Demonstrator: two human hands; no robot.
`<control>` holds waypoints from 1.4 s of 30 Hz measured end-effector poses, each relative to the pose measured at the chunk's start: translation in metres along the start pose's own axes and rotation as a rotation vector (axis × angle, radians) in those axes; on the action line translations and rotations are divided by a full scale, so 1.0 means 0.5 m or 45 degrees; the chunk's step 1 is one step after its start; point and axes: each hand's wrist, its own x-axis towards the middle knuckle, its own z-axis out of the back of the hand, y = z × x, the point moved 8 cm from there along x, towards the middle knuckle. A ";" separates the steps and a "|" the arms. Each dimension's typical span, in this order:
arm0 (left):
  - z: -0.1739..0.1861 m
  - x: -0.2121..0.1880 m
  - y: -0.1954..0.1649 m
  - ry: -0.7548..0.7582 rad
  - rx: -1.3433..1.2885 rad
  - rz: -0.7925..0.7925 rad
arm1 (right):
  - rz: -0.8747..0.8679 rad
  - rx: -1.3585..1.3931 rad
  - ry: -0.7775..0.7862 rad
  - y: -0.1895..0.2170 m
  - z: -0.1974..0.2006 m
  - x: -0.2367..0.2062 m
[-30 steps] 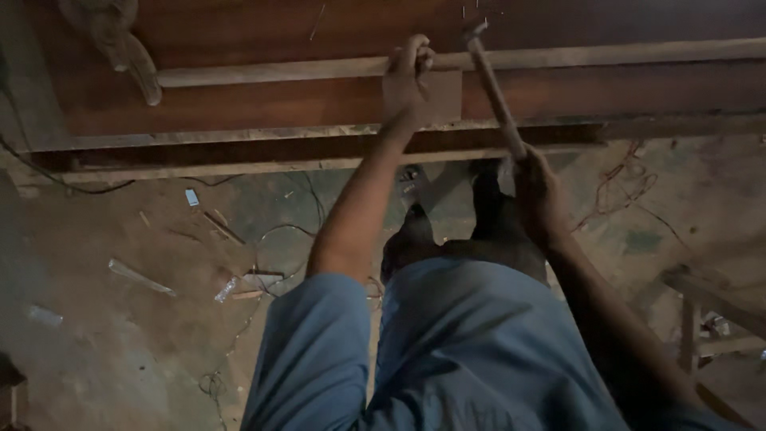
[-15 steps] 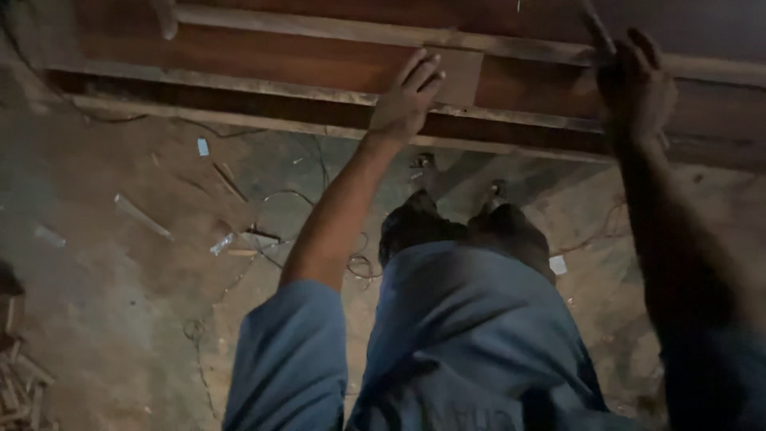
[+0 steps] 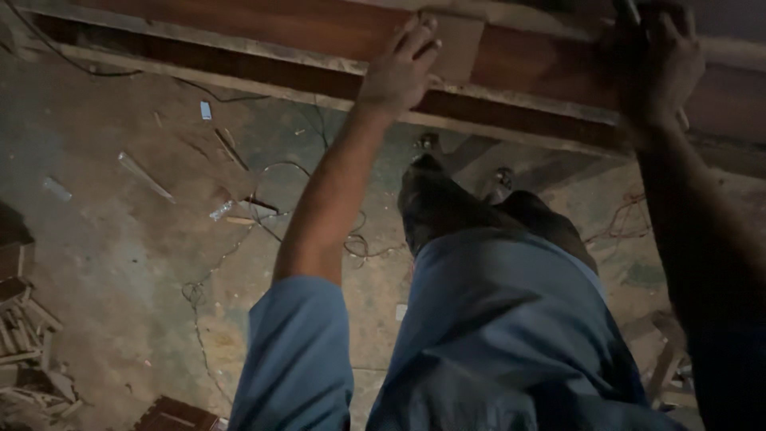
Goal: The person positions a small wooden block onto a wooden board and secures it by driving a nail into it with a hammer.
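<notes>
Your view has swung a touch since half a second ago: the long wooden frame (image 3: 542, 68) now runs higher and tilts more, crossing the top of the frame from upper left down toward the right edge. Your left hand (image 3: 399, 72) has stayed on it, fingers spread flat and released, pressing the small wood block (image 3: 455, 44) against the reddish board at top centre. Your right hand (image 3: 662, 68) has moved little; it sits at upper right, clenched around the hammer handle (image 3: 630, 9), of which only a short dark stub shows above the knuckles, pointing up and out of the picture. A second ago that handle slanted in plain sight between your hands; now most of it is hidden or cut off by the top edge.

The frame's long axis lies nearly level, left to right, dipping slightly to the right. It looks like stacked rails: pale, rough strips edging a dark red-brown plank, with a shadowed gap beneath.

Below, the concrete floor (image 3: 120, 239) is littered with wood scraps (image 3: 145, 175) and a loose wire (image 3: 263, 207). Your blue sleeve (image 3: 299, 359) fills the lower middle.
</notes>
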 end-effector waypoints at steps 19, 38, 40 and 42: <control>-0.007 -0.014 0.018 -0.036 0.085 -0.144 | -0.688 0.998 0.062 0.213 -0.022 -0.280; -0.007 0.010 0.036 0.191 -0.237 0.168 | -0.638 0.444 0.279 0.368 -0.009 -0.221; 0.003 0.013 0.032 0.159 -0.266 0.146 | -0.473 0.454 0.131 0.373 -0.003 -0.209; 0.008 0.012 0.031 0.119 -0.319 0.132 | -0.472 0.549 0.004 0.364 -0.003 -0.210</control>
